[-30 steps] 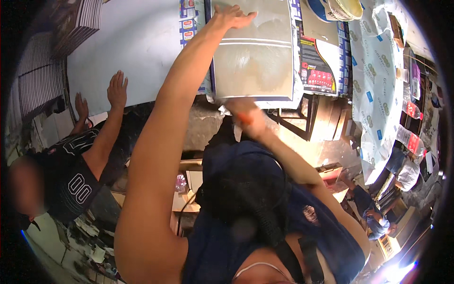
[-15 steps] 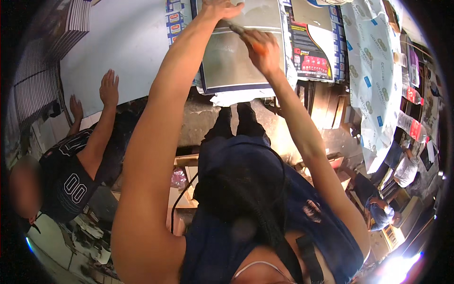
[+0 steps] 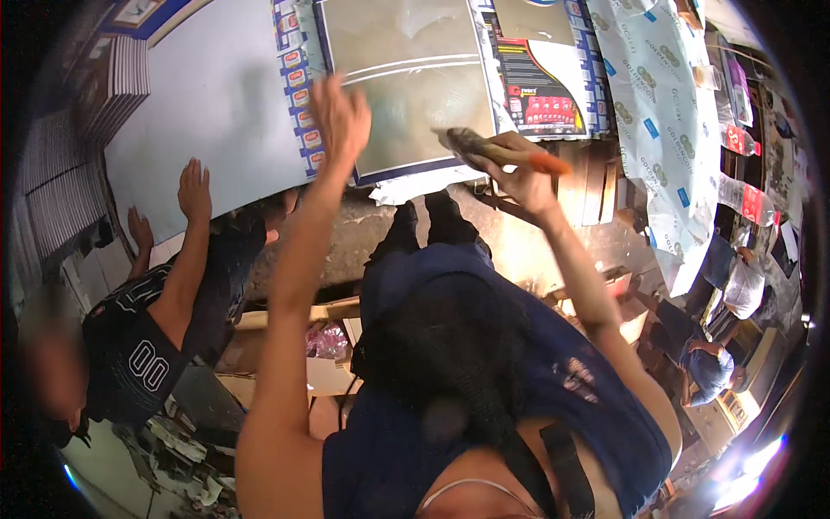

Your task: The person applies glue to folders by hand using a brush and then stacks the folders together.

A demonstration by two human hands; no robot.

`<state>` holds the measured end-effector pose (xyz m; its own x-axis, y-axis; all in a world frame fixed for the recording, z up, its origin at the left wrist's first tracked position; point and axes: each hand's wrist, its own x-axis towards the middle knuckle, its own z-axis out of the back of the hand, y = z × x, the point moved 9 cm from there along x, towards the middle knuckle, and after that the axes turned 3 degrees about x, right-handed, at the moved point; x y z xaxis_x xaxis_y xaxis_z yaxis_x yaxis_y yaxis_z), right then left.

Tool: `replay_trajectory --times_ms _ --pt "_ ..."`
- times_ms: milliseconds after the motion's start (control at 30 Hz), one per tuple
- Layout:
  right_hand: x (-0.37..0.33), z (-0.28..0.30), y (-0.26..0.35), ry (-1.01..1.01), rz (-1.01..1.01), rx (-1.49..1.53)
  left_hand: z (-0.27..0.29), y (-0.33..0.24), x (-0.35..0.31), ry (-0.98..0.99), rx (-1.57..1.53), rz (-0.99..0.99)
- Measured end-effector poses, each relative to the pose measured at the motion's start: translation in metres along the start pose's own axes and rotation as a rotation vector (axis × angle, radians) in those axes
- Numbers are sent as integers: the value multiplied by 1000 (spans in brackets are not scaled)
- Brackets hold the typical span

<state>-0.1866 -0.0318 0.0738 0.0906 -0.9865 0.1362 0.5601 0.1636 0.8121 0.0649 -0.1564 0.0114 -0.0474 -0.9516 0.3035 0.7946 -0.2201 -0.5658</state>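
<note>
My right hand [image 3: 525, 183] is closed around a paintbrush [image 3: 546, 163] with an orange-tipped handle. Its dark bristles point left, over the near right part of a grey-brown panel [image 3: 419, 117]. That panel has a dark blue border and a pair of white lines across it, and its surface looks partly wet. Above the panel's left edge my left hand [image 3: 341, 125] is raised, a little blurred, holding nothing, its fingers apart. A strip of blue-and-white printed sheet [image 3: 296, 95] runs alongside, left of the panel. Pale crumpled material [image 3: 424, 183] sticks out under its near edge.
A co-worker's hands [image 3: 195, 192] lie on a large pale board [image 3: 207, 95] at the left. Stacked sheets [image 3: 117, 82] stand beyond it. To the right are a printed black-and-red poster [image 3: 545, 82], pale patterned wrapping [image 3: 657, 121] and plastic bottles [image 3: 748, 201]. Another person [image 3: 709, 363] is farther right.
Both hands have come nearer to me, away from the panel's far part. The brush has swung right and lifted off the panel. The panel and board sit slightly farther left in view.
</note>
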Motion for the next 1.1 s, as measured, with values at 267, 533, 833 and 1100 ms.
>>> replay_trajectory --times_ms 267,533,833,1100 --pt "-50 -134 -71 -171 -370 254 -11 -14 -160 419 360 291" --pt "-61 44 -78 -639 -508 -121 -12 -17 -161 526 460 314" --pt "0 -22 -78 -294 -505 6 -17 -18 -159 625 488 304" --pt "-44 -9 -94 -412 -286 -61 -22 -19 -158 600 455 324"
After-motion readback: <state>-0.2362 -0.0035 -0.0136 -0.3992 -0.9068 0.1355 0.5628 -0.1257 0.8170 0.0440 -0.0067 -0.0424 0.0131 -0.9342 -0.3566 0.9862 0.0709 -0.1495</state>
